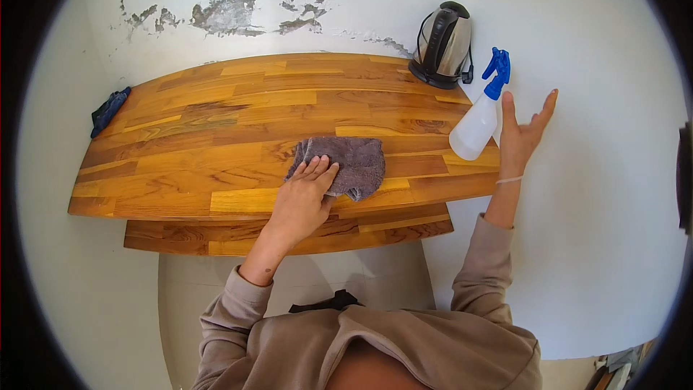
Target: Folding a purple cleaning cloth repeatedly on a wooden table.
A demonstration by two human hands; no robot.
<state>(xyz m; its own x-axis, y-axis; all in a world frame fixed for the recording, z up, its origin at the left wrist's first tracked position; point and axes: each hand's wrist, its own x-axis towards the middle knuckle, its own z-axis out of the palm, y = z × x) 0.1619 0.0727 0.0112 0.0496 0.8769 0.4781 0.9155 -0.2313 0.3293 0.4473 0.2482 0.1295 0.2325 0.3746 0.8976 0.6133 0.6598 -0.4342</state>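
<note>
My left hand (306, 195) is on a folded grey-brown terry cloth (354, 165) near the front edge of the wooden table. Its fingers lie across the cloth's left part, with the thumb at the lower edge. At the table's right end, my right hand (524, 138) is raised with thumb and fingers spread and nothing in it. Just left of that hand is a white spray bottle (474, 129) with a blue trigger head (497, 70). In this view the bottle leans to the right, and I see no fingers around it.
An electric kettle (441, 46) with its cord stands at the back right corner against the wall. A dark blue cloth (110, 111) lies at the table's far left edge. Below the wooden tabletop (233, 119) a lower wooden board (178, 235) juts forward. Walls border both sides; the back wall has peeling paint (230, 8).
</note>
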